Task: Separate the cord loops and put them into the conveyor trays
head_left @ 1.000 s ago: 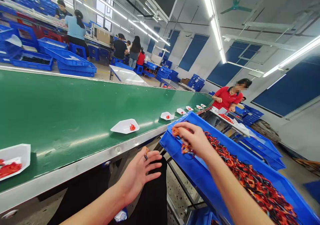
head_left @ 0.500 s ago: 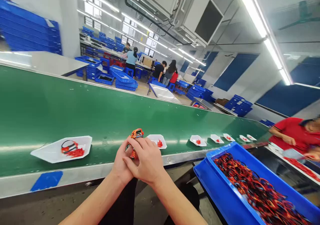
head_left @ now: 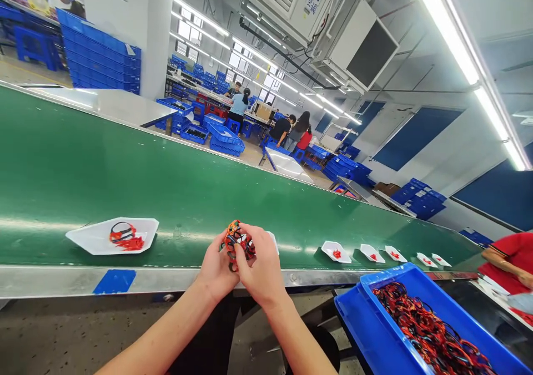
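Orange, red and black cord loops [head_left: 235, 246] form a tangled, roughly upright bundle, held in a narrow grip between the left hand [head_left: 215, 268] and right hand [head_left: 261, 262], just before the green conveyor belt [head_left: 125, 164].

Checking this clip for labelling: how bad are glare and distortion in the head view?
Head view: the ceiling tube light is blown out; a pale glare band crosses the green conveyor belt; wide-angle distortion slants the belt edge; the left hand, right hand and cord bundle stay fairly sharp.
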`<action>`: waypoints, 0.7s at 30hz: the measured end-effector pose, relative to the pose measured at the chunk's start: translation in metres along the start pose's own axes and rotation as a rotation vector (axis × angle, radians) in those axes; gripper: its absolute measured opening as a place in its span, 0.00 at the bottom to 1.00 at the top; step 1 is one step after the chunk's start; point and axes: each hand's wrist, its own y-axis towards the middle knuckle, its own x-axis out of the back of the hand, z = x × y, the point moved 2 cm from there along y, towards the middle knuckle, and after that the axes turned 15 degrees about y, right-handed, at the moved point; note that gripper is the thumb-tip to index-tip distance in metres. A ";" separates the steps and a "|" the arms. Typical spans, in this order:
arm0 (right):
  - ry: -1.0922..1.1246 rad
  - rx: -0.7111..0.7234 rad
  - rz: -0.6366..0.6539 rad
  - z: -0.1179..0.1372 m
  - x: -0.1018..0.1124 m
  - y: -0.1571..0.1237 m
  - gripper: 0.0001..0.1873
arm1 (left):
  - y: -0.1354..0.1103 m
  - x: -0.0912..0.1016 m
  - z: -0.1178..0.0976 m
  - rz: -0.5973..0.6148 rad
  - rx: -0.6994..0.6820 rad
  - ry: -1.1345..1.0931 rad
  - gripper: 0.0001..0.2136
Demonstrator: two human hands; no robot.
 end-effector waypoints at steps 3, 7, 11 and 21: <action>0.023 -0.012 -0.053 -0.005 0.005 0.002 0.17 | 0.000 0.001 0.001 -0.024 -0.004 0.019 0.09; -0.062 -0.084 -0.053 -0.013 0.012 0.008 0.17 | -0.002 0.002 0.002 -0.028 -0.012 0.052 0.08; -0.144 -0.126 0.037 -0.020 0.014 0.013 0.15 | -0.004 0.003 0.006 -0.016 -0.016 0.074 0.08; 0.737 -0.609 -0.304 -0.035 0.016 0.001 0.12 | -0.011 0.003 0.011 -0.015 0.001 0.031 0.10</action>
